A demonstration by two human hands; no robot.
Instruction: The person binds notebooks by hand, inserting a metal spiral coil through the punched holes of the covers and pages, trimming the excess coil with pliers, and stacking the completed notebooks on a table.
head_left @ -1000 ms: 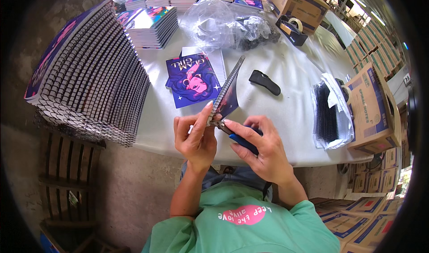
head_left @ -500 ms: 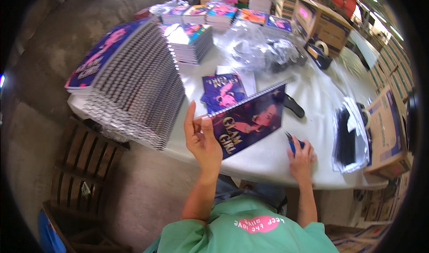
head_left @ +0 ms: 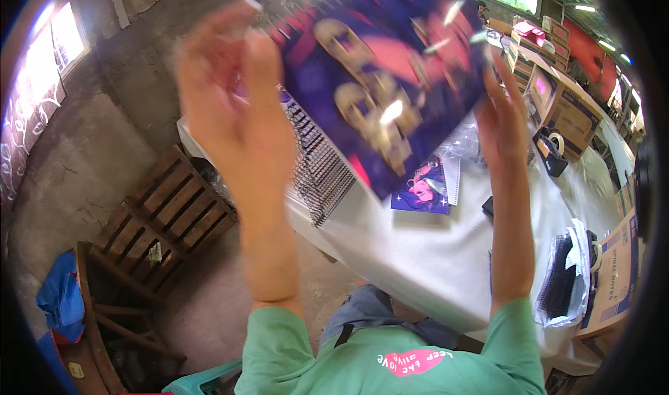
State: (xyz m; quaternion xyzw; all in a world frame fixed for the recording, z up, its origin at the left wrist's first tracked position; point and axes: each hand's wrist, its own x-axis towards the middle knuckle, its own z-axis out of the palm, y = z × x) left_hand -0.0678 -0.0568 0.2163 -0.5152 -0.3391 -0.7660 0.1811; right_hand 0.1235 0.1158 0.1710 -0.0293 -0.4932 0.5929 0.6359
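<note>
Close in front of me, a spiral notebook (head_left: 390,95) with a purple and pink cover is lifted off the table and tilted, slightly blurred. My left hand (head_left: 240,92) pinches it by the left end near the wire coil, thumb and fingers closed. At the opposite edge, my right hand (head_left: 503,112) grips the notebook, its fingertips partly hidden. Behind and below it stands a tall stack of spiral notebooks (head_left: 317,161), mostly covered by the held one and my left hand. A loose printed cover (head_left: 421,193) lies on the white table (head_left: 390,255), over white sheets.
To the right are a tape dispenser (head_left: 550,151), a cardboard box (head_left: 568,112) behind it, and a bundle of black wire coils (head_left: 557,280) in white wrapping beside another box (head_left: 613,276). A dark object (head_left: 488,205) lies by my right forearm. Left stands a slatted wooden rack (head_left: 164,221).
The notebook has risen from low over the table to close before me. My right hand has left the blue-handled pliers and taken the notebook's right edge. The view has swung left.
</note>
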